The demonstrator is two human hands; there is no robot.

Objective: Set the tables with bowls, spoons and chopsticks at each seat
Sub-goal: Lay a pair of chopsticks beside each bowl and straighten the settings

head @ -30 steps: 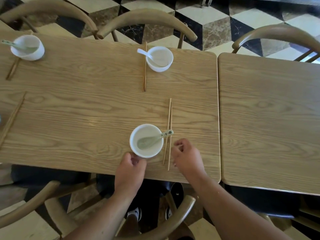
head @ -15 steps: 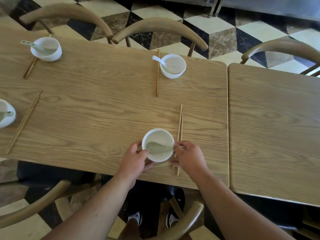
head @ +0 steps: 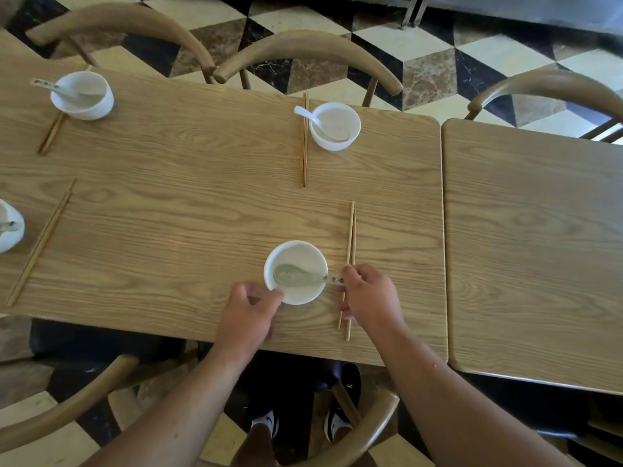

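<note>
The near white bowl [head: 296,254] stands close to the table's front edge. A pale green spoon [head: 298,278] lies in it, handle pointing right over the rim. My left hand [head: 251,315] is at the bowl's near-left side, its forefinger touching the wall and its thumb apart from it. A pair of wooden chopsticks [head: 350,237] lies just right of the bowl. My right hand [head: 371,298] rests over their lower half with loosely curled fingers, its forefinger tip beside the spoon's handle end.
The far seat has a white bowl [head: 335,126] with spoon and chopsticks [head: 304,139]. Two more settings lie at the left: a bowl [head: 82,96] and another bowl [head: 10,227] cut by the frame. The adjoining right table [head: 539,247] is bare. Wooden chairs [head: 303,48] ring the tables.
The spoon's handle has swung from up-right to straight right. My left hand has loosened from the bowl's side. My right hand has drawn back off the spoon handle onto the chopsticks.
</note>
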